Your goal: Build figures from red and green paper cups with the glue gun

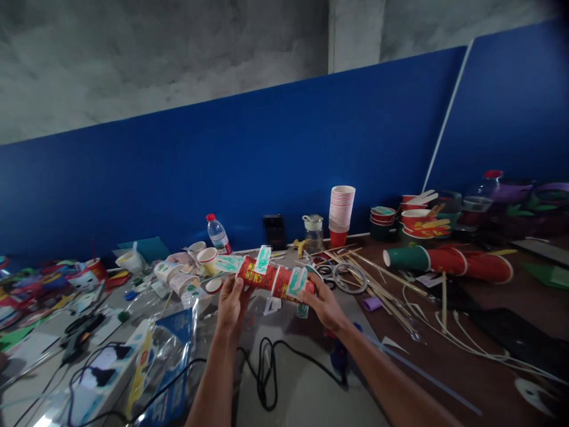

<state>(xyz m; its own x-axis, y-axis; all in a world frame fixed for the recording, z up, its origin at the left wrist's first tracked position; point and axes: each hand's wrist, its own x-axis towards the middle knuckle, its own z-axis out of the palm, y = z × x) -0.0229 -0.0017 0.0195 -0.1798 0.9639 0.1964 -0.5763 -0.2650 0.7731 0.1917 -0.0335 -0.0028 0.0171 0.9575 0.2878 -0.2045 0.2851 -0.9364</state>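
Observation:
Both my hands hold a red paper-cup craft point(267, 277), a sideways tube of joined cups with yellow patterns and a white band at the middle. White pieces with green strokes stick out from it at the top, left and right. My left hand point(232, 301) is closed around its left end, thumb in front. At the right end, my right hand point(323, 301) grips it, with part of the fingers hidden behind. The craft is raised above the grey table point(306, 385). A black cable point(265, 370) lies looped below my hands.
A tall stack of paper cups point(342, 210), a glass jar point(313, 232) and a water bottle point(217, 234) stand by the blue partition point(249, 160). Wooden sticks point(384, 290) and a red-green cup tube point(448, 263) lie right. At left are a power strip point(106, 373) and a glue gun point(80, 335).

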